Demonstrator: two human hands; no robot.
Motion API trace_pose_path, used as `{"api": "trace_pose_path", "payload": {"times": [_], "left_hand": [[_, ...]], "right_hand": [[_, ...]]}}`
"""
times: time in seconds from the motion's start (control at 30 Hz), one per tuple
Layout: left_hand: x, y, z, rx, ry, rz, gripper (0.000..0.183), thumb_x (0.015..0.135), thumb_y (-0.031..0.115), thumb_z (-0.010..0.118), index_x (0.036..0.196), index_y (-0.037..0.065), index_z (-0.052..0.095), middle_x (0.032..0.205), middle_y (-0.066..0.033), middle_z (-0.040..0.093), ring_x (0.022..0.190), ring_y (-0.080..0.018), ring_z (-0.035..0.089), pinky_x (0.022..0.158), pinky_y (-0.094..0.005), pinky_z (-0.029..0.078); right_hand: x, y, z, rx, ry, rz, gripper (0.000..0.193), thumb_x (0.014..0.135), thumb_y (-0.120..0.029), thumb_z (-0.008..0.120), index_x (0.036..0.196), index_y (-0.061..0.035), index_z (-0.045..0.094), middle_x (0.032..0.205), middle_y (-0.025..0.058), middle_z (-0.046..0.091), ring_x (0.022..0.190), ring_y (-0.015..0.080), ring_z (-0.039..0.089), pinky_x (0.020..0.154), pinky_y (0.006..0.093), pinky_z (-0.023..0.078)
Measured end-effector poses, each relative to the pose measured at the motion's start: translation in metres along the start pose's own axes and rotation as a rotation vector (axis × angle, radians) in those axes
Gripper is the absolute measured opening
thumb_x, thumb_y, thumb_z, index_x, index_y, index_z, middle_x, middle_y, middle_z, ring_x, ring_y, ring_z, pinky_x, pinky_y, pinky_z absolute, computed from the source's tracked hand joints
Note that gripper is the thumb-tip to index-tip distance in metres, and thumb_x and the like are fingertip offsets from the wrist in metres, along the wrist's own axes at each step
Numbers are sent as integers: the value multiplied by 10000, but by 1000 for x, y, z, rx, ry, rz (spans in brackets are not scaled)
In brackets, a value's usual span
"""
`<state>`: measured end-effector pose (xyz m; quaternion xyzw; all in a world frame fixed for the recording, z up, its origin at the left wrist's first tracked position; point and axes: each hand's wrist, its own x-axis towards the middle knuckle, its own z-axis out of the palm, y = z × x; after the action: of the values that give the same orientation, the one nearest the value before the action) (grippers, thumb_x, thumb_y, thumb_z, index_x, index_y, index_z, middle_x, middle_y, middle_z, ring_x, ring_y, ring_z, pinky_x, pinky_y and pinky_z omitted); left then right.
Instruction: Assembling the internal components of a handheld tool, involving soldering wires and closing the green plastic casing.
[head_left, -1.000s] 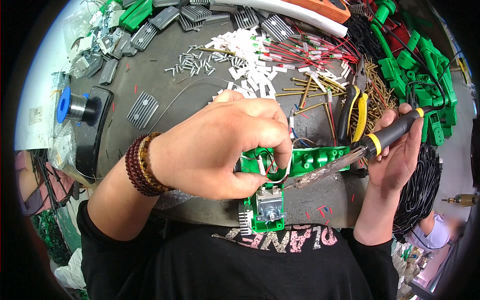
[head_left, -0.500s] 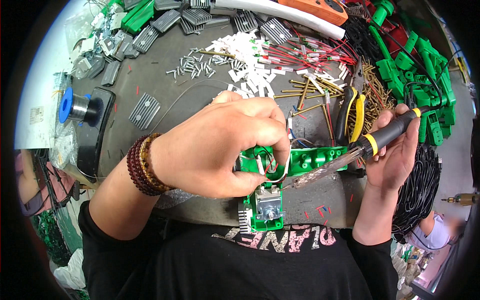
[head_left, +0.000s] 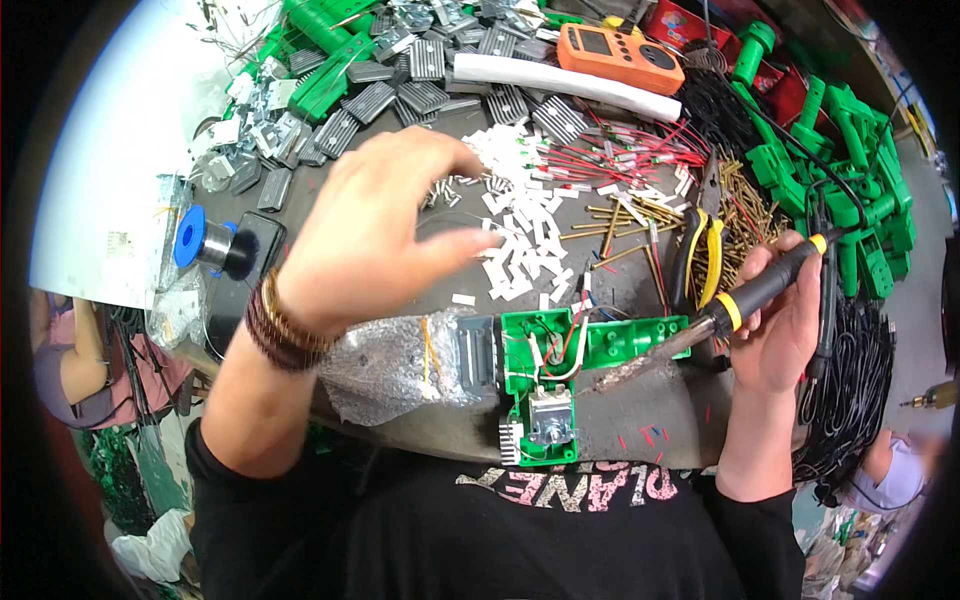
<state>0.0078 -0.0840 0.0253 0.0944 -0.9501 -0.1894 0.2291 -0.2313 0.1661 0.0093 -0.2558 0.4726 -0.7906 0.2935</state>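
The left hand [head_left: 370,235] has lifted off the green housing [head_left: 560,365], now hovering open above the bench.

My raised left hand [head_left: 375,235] is motion-blurred and hides the surface [head_left: 400,120] beneath it. Right of the green housing [head_left: 560,350], my right hand [head_left: 785,325] covers the soldering iron [head_left: 745,300] handle's middle; its cord vanishes among black cables [head_left: 850,380].

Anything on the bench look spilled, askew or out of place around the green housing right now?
The green housing hangs partly over the bench's near edge, and neither hand steadies it: the left hand is lifted clear, the right hand holds the soldering iron. White sleeves and brass pins lie in loose scattered heaps behind it.
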Motion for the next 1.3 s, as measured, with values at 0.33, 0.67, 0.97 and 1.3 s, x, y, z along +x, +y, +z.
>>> {"api": "trace_pose_path", "payload": {"times": [0.33,0.67,0.97,1.3], "left_hand": [[-30,40,-17,-310,-8,-242,89,784,3,734,849,52,699,811,-90,657,719,-253,622,649,-344,497],[-31,68,4,-385,-57,-122,162,705,-35,779,815,33,680,764,-62,636,711,-225,600,625,-323,455],[-32,66,7,-373,-173,-161,203,642,-15,781,812,57,696,802,-47,540,750,-221,551,655,-329,434],[-31,64,9,-414,-204,-168,170,678,3,784,815,51,695,843,-64,544,762,-233,547,658,-327,437]], "right_hand": [[6,12,1,32,-1,39,341,1076,-384,409,1159,-73,521,866,159,650,510,123,506,423,236,412],[7,15,1,69,-29,77,353,1079,-379,398,1156,-54,515,870,170,664,529,138,539,428,252,423],[6,15,3,53,-25,94,358,1076,-384,405,1156,-52,515,876,175,665,530,135,537,429,251,426],[6,15,6,47,-5,86,368,1074,-390,403,1163,-51,516,859,169,656,526,138,528,427,251,420]]}}
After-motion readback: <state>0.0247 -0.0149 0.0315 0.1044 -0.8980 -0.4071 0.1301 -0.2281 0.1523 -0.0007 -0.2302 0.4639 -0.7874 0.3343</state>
